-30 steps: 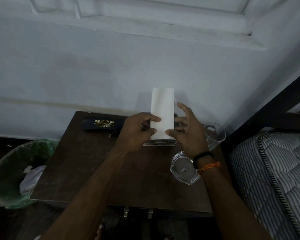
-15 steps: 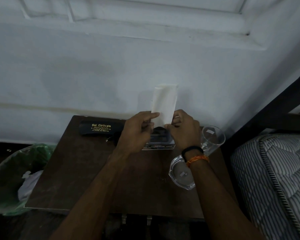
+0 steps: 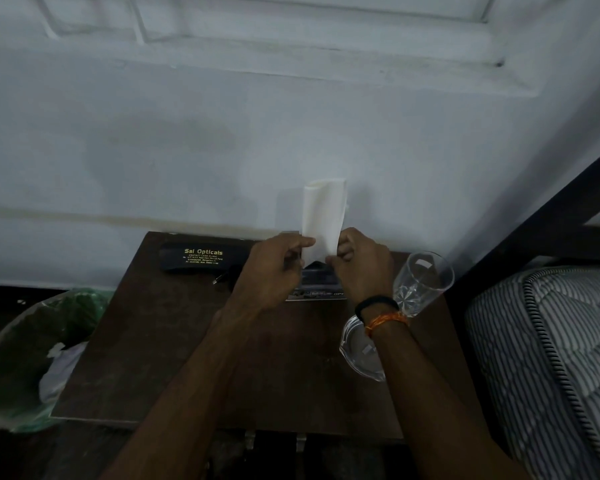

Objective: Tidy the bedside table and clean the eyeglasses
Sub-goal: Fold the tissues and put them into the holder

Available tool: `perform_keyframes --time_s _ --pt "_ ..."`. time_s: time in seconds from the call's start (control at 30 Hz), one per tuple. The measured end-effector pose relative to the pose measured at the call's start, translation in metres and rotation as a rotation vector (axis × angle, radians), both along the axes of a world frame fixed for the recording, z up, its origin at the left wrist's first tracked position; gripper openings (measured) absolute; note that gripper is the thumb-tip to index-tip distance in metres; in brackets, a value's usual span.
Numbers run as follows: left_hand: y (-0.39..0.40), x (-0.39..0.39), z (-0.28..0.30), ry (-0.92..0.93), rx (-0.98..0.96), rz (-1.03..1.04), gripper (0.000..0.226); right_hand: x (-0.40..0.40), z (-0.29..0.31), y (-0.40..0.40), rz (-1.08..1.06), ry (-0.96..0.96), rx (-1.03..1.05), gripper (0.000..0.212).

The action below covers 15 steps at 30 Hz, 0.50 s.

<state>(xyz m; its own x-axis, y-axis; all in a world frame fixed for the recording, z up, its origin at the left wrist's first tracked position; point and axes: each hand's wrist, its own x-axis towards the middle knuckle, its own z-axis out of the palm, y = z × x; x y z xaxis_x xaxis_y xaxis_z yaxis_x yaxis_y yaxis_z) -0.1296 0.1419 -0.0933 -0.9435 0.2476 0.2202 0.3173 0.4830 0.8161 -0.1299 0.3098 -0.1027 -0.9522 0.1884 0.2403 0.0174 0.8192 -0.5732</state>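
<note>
Above the far edge of the bedside table (image 3: 174,358), we pinch one white folded cloth (image 3: 323,216) upright: our left hand (image 3: 272,268) and right hand (image 3: 362,265) are both closed on its lower corners. On the table we count one black eyeglass case (image 3: 201,258), one small box (image 3: 317,287), one tumbler (image 3: 420,282) and one glass ashtray (image 3: 359,348)
</note>
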Motion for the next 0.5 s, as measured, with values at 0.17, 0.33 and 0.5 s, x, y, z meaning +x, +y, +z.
perform_keyframes --time_s 0.17,0.33,0.5 --pt "-0.0025 -0.0014 -0.0032 0.052 -0.084 -0.012 0.042 0.0028 0.001 -0.0037 0.038 0.049 -0.053 0.026" --pt "-0.0032 -0.0011 -0.0021 0.077 -0.133 -0.007 0.042 0.0 0.0043 0.0036 -0.025 0.046 -0.203 0.013" --pt "-0.0037 -0.0008 -0.0021 0.12 -0.133 -0.035 0.041 -0.001 -0.0014 0.0024 -0.045 0.078 -0.143 0.011"
